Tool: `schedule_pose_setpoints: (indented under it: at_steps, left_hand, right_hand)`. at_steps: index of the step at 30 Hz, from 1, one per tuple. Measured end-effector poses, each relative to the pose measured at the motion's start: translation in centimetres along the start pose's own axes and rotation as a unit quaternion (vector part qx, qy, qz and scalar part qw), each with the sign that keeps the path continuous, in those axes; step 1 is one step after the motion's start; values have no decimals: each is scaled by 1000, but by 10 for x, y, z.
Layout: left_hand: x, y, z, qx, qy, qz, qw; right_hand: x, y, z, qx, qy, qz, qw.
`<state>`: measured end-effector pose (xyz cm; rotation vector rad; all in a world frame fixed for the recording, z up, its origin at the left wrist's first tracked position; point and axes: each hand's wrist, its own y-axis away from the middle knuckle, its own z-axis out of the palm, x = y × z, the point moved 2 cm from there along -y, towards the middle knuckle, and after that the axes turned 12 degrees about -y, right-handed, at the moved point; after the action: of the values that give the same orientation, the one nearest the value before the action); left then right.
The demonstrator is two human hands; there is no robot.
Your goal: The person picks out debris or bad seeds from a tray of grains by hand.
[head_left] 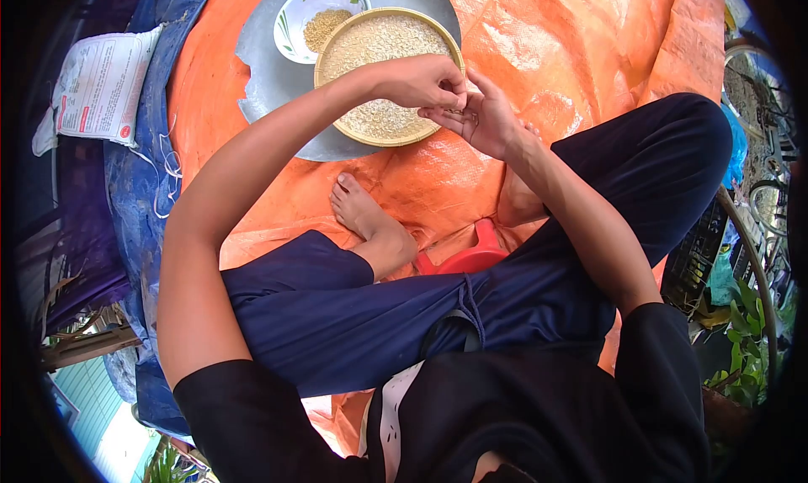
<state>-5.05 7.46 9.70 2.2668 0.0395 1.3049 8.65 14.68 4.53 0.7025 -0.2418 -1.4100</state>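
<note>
A round woven tray (387,134) full of pale grains rests on a grey metal tray (278,96) with a broken left edge. Beside it stands a white bowl (290,20) with a green leaf pattern, holding a small heap of browner grains (324,29). My left hand (425,81) is over the woven tray's right part, its fingertips pinched together; what they hold, if anything, is too small to tell. Close against those fingertips, my right hand (488,119) is turned palm up at the tray's right rim, with its fingers stretched out and slightly apart. Nothing in its palm can be made out.
An orange tarp (572,45) covers the ground, with a blue tarp (135,197) along its left side. A white printed sack (105,87) lies at the left. Part of a red plastic object (475,252) shows between my legs. Bicycle wheels and plants are at the far right.
</note>
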Motion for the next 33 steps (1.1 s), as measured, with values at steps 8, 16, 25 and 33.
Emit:
schedule_pose_setpoints:
  at_steps: [8,16,25,33]
  left_hand:
    - [9,-6,8,27,-26,-7,999]
    - [24,1,5,134,-212,-14,968]
    - [19,4,7,176,-300,41,937]
    - [20,0,19,201,-434,73,875]
  right_hand:
    - [-1,-1,-5,-10,-25,-2,1000]
    - [0,5,9,6,-33,-21,999]
    - [0,-1,-1,11,-50,-16,999]
    - [-1,6,4,5,-53,-2,999]
